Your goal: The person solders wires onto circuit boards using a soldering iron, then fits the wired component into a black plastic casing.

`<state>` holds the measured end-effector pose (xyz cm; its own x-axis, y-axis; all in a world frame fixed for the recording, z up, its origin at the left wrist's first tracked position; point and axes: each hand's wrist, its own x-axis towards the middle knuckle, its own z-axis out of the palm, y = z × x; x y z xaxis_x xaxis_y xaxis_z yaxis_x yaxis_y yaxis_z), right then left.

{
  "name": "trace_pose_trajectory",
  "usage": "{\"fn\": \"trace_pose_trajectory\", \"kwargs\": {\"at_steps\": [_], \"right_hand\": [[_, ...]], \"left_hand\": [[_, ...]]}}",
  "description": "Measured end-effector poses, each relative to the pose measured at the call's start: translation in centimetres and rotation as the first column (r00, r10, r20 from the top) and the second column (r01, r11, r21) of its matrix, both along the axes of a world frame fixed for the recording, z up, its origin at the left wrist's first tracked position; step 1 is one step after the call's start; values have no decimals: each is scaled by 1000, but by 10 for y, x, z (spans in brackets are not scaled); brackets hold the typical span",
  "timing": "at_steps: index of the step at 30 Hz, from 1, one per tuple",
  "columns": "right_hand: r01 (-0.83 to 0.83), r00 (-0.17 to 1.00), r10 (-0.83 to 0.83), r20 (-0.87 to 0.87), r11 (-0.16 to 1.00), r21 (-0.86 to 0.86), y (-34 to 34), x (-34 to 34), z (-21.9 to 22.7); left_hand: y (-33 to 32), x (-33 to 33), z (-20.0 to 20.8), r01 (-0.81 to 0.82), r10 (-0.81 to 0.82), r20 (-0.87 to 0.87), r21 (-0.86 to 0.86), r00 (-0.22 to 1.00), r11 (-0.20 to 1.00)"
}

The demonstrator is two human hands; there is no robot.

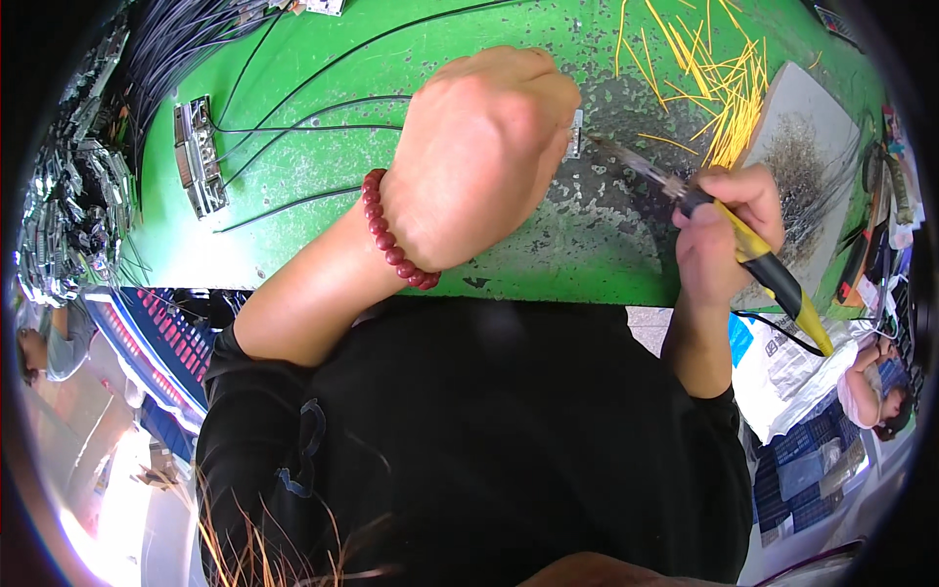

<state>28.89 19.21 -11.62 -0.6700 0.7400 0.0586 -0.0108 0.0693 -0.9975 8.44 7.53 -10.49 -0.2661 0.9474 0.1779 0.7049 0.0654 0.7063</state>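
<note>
My left hand (484,147) is closed with its back toward me, above the green worktop (323,254). A small silver metal part (575,137) sticks out at its right edge, and the curled fingers that seem to grip it are mostly hidden. Thin black wires (323,127) run in from the left and vanish behind this hand. In my right hand (719,235) is a soldering iron (773,274) with a yellow and black handle, gripped like a pen. Its dark tip points left, close to the silver part.
A row of joined metal parts (199,157) lies left of my hand. Piled metal pieces (78,186) and bundled black wires (186,49) fill the far left. Yellow wire pieces (724,88) lie scattered far right, beside a grey, soot-marked board (802,137).
</note>
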Motion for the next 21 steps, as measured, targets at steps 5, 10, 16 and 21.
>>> {"fn": "trace_pose_trajectory", "kwargs": {"at_steps": [5, 10, 16, 21], "right_hand": [[47, 998, -45, -52, 999, 29, 4, 4, -4], [88, 992, -83, -97, 995, 51, 3, 1, -7], [89, 993, -83, -80, 993, 78, -1, 0, -7], [87, 996, -85, -20, 993, 83, -4, -2, -4]], "left_hand": [[1, -1, 1, 13, -13, -5, -2, 1000, 1000], [2, 0, 0, 14, -15, -41, -6, 999, 1000], [5, -1, 5, 46, -51, -59, -78, 997, 996], [8, -1, 7, 40, -53, -96, -127, 994, 991]]}}
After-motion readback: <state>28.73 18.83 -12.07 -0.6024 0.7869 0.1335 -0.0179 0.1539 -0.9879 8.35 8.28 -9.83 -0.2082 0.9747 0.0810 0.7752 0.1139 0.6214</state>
